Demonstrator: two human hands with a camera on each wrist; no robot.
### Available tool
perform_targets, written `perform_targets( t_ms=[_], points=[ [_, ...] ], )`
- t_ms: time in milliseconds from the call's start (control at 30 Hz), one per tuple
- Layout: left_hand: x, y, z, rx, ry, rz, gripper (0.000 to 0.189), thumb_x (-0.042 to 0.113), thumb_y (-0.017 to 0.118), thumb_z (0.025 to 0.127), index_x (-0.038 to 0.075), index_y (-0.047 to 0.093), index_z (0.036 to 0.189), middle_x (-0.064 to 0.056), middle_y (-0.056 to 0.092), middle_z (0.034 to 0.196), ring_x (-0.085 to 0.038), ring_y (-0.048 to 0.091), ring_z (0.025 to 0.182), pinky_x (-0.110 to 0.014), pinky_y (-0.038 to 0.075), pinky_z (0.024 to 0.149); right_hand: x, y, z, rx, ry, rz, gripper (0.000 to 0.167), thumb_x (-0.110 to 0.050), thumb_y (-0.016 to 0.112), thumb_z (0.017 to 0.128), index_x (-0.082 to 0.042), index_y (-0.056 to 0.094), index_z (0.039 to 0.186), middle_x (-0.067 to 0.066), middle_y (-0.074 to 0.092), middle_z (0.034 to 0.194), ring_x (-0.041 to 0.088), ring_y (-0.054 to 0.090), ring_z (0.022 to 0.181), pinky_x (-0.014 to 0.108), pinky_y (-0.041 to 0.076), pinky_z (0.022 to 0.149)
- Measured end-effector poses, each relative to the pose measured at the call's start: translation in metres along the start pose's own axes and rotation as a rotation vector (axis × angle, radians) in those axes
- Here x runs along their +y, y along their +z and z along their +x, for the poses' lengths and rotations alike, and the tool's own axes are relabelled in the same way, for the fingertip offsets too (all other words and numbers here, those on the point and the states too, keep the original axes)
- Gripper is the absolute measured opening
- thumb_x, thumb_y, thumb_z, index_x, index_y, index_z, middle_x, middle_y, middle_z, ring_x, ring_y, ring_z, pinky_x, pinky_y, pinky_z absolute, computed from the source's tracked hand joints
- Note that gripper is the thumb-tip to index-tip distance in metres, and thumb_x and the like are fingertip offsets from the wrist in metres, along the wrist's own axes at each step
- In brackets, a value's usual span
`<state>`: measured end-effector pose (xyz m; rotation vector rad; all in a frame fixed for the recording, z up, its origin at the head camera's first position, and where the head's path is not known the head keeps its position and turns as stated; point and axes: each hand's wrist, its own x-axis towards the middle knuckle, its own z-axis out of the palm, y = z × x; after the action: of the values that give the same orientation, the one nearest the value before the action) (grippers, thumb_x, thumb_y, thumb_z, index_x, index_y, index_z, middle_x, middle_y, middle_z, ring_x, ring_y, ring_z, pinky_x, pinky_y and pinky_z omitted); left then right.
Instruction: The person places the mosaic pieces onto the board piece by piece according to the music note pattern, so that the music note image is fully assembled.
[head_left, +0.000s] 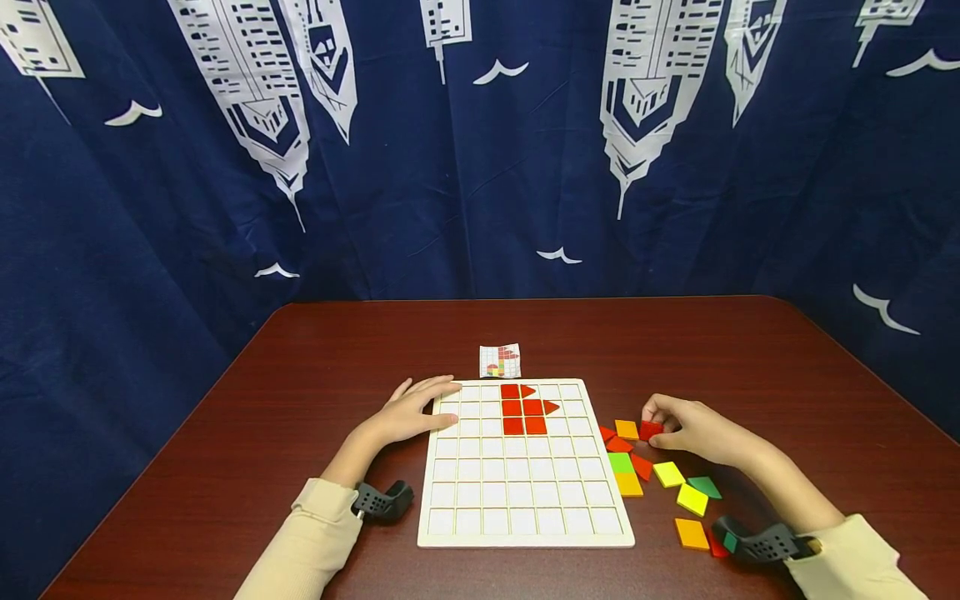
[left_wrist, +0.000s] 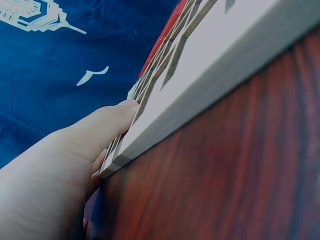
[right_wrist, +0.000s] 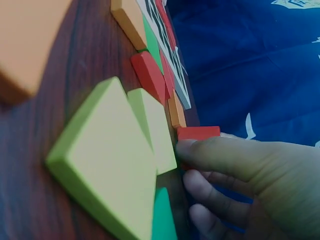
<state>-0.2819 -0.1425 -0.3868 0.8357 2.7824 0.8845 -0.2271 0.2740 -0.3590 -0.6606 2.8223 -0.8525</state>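
A white grid board (head_left: 525, 497) lies flat on the table, with red square tiles (head_left: 513, 426) and two red triangles (head_left: 551, 407) set in its upper cells. My left hand (head_left: 405, 414) rests on the board's upper left edge, fingers extended and thumb lying on the border. In the left wrist view the thumb (left_wrist: 107, 120) touches the board's top face. To the right of the board, my right hand (head_left: 697, 427) pinches a red square tile (head_left: 650, 430) between thumb and fingers. That red tile (right_wrist: 199, 132) is partly hidden behind the thumb in the right wrist view.
Loose tiles lie right of the board: orange (head_left: 627, 429), lime green (head_left: 620, 463), yellow (head_left: 668, 474), dark green (head_left: 705, 487) and red (head_left: 641, 467). A small printed pattern card (head_left: 499, 361) sits just beyond the board's far edge. A blue curtain (head_left: 420, 183) hangs behind the table.
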Motion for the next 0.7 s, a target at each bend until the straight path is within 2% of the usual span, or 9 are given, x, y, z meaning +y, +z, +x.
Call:
perform_targets(
  t_ms=[100,233,500,700],
  points=[
    [0.000,0.000,0.000,0.004,0.006,0.009,0.059,0.045,0.056,0.086,0.020,0.041,0.138,-0.003,0.028,0.149,-0.023,0.022,0.139,-0.054,-0.002,0.112,0.002,-0.001,0.000,0.017,0.000,0.000,0.017,-0.016,0.065,0.083,-0.010,0.053,0.094,-0.001,0.057,0.083,0.005,0.050,0.072,0.019,0.045,0.062],
    [0.001,0.000,-0.001,0.008,0.011,0.021,0.060,0.045,0.056,0.086,0.019,0.041,0.137,-0.004,0.030,0.149,-0.024,0.023,0.139,-0.055,-0.001,0.111,0.004,-0.003,0.001,0.027,0.007,0.069,0.015,-0.019,0.061,0.086,-0.008,0.056,0.097,0.000,0.059,0.080,0.005,0.051,0.067,0.020,0.045,0.059],
    [0.000,0.001,0.000,0.001,0.003,0.015,0.059,0.044,0.056,0.087,0.020,0.040,0.138,-0.003,0.028,0.149,-0.023,0.022,0.139,-0.054,-0.002,0.112,-0.004,-0.001,0.008,0.070,0.014,0.194,0.026,-0.017,0.056,0.090,0.000,0.059,0.110,0.007,0.062,0.082,0.010,0.058,0.065,0.022,0.052,0.060],
    [-0.001,0.000,0.000,0.000,0.002,0.014,0.059,0.044,0.056,0.086,0.020,0.041,0.138,-0.002,0.027,0.150,-0.022,0.021,0.139,-0.053,-0.003,0.112,-0.020,0.007,0.019,0.107,0.028,0.274,0.031,-0.021,0.060,0.087,0.001,0.057,0.109,0.009,0.062,0.080,0.013,0.058,0.065,0.023,0.053,0.062]
  ],
)
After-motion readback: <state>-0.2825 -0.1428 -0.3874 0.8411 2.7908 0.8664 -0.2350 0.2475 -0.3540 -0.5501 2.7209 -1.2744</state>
